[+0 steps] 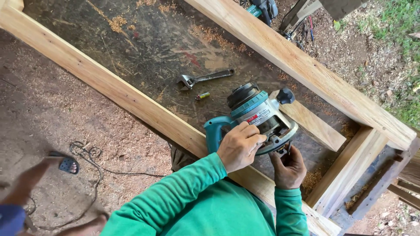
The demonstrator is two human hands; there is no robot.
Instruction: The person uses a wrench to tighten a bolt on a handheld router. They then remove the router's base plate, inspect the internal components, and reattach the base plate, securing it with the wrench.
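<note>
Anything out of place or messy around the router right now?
Sawdust is scattered over the dark board, where an adjustable wrench and a small bit-like piece lie loose. A cord lies tangled on the ground. The router, in both hands, looks intact.

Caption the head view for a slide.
Left hand grips a teal router tilted on a wooden frame; right hand reaches under its base.

Soft daylight fills the view, bright and even. The wood beam (131,98) shines pale, with a thin dark shadow under its edge. The grass (396,26), far right of the fingers (256,137), looks washed out. A foot (26,185) far left of them is blurred. Lines bend near the edges.
</note>
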